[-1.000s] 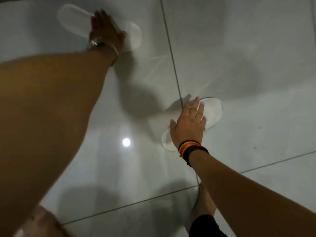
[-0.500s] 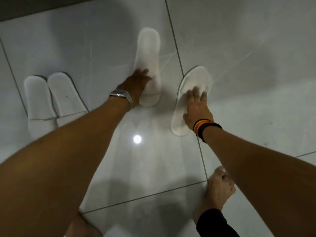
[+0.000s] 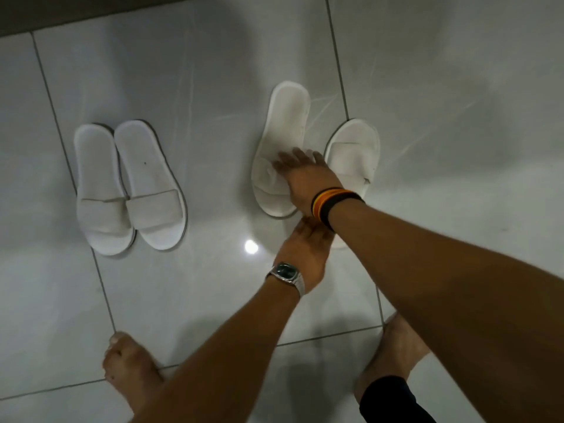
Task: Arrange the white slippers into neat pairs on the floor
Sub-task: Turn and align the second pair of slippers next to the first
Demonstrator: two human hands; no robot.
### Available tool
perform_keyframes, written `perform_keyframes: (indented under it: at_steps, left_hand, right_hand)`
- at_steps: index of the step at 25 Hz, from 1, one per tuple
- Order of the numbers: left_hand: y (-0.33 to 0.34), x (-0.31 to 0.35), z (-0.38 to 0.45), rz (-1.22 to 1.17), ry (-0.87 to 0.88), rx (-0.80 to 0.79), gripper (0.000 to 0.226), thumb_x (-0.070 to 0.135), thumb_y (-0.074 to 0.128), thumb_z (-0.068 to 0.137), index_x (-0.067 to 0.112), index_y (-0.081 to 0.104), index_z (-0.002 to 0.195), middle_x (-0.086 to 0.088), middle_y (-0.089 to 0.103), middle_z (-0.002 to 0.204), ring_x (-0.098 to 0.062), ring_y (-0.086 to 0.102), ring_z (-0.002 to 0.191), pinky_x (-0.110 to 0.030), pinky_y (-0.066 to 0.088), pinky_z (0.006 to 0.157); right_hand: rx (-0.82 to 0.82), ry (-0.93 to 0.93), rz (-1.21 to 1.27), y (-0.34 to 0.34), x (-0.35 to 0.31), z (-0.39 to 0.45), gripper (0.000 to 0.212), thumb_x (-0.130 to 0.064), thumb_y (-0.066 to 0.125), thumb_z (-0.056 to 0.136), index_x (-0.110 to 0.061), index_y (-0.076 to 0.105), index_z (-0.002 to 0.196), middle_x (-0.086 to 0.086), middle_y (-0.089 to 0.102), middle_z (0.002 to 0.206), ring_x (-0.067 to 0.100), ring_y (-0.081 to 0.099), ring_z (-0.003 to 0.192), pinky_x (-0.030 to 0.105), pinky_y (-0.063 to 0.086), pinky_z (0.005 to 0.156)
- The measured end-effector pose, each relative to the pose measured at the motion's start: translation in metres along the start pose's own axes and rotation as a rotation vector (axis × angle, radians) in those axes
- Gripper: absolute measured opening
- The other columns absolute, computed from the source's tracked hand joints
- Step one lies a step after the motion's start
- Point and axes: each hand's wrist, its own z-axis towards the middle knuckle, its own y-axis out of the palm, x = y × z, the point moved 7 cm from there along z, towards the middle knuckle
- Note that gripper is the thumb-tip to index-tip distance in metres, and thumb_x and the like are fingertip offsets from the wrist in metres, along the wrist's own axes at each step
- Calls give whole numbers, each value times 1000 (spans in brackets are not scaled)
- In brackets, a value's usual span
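Slippers, four, white, on a glossy tiled floor [image 3: 457, 87], seen from the head camera. Finished pair [image 3: 129, 187] at left, side by side and touching, toes toward the viewer. Third slipper [image 3: 285, 123] right of centre, right hand [image 3: 305, 181] flat on its strap, fingers [image 3: 293, 160] spread, not gripping. Fourth slipper [image 3: 354, 154] just beside it, partly hidden by crossed arms. Left hand [image 3: 305, 251] reaching under the right wrist toward the fourth slipper; fingers hidden, grip cannot be told. Bare feet at bottom.

Glossy tile floor [image 3: 457, 87] — matt cloth slippers [image 3: 283, 132], metal watch [image 3: 287, 273].
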Motion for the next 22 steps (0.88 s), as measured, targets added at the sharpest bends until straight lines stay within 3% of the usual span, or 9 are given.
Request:
perform_keyframes:
  at_steps: [3,7,11,15,22]
  left_hand:
    - [15,-7,22,208,43,-74,72,12,48,90,3,16,155,-19,23,161,-35,19,149,-45,8,125]
    - [18,-40,25,278,41,-86,82,8,44,89,8,-2,157,-12,-7,165,-31,-2,153,-45,4,125]
    - [21,-62,3,272,42,-102,85,4,46,89,10,-5,157,-9,-12,165,-29,-6,153,-43,4,125]
    - [11,-59,6,244,54,-59,87,6,52,87,7,0,157,-13,-5,165,-29,-3,153,-43,7,125]
    - [24,-64,13,220,-7,-50,93,0,51,81,8,-3,157,-11,-9,165,-27,-5,153,-44,9,125]
  right_hand:
    - [-40,-53,-89,-3,10,22,65,-7,36,94,-24,24,156,-3,11,167,27,10,154,56,11,122]
    - [-128,-52,-135,-19,24,39,77,3,37,92,-29,14,158,-8,-1,168,22,0,155,53,6,124]
    - [-148,-10,-102,-36,28,50,80,4,42,92,-26,12,159,-5,-2,168,23,0,155,49,4,125]
    - [-88,-19,-36,-32,13,51,82,5,41,90,-25,9,159,-4,-3,168,22,-2,155,49,8,125]
    - [-98,49,33,-44,43,71,71,-10,41,98,-24,7,159,-5,-1,168,23,4,155,53,12,123]
